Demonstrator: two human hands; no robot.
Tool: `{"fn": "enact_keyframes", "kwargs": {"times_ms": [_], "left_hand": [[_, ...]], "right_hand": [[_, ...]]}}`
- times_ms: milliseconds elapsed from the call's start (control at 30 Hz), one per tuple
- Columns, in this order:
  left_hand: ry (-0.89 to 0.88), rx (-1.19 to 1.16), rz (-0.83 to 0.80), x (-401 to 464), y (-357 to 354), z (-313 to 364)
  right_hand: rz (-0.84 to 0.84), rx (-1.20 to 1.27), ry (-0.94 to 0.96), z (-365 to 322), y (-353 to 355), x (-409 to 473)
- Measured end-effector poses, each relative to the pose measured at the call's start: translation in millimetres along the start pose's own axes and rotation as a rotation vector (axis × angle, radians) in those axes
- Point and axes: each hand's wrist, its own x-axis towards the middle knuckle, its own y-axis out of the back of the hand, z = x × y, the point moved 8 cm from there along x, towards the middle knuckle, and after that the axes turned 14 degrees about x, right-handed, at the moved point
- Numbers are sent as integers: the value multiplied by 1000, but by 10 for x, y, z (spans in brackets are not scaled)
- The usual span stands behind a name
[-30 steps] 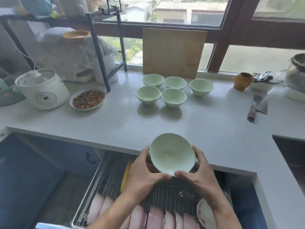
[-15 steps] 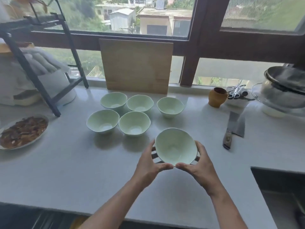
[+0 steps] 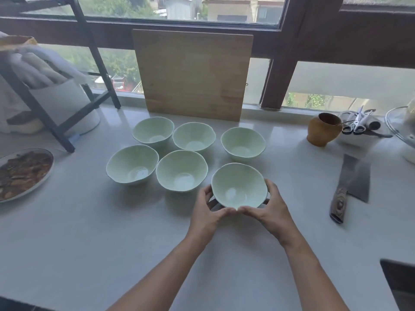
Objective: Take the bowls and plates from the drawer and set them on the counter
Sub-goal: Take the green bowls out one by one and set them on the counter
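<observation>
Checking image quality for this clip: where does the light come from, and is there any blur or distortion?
Head view: daylight from the window behind, soft shadows falling toward the camera under the bowls; wide-angle bending at the edges; slight softness overall, hands readable.

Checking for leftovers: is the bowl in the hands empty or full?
Empty: the held bowl sits upright between both hands, its pale green inside bare down to the base.
</observation>
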Motion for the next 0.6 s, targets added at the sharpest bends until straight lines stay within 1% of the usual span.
{"fn": "enact_keyframes", "kwargs": {"times_ms": [433,600], "left_hand": [[-70,-9,-34,210,16,52],[-61,-8,-48,226,3,70]], "right_hand": [[8,-30,33,-33,-104,264],[21,-41,35,-13,-96,305]]}}
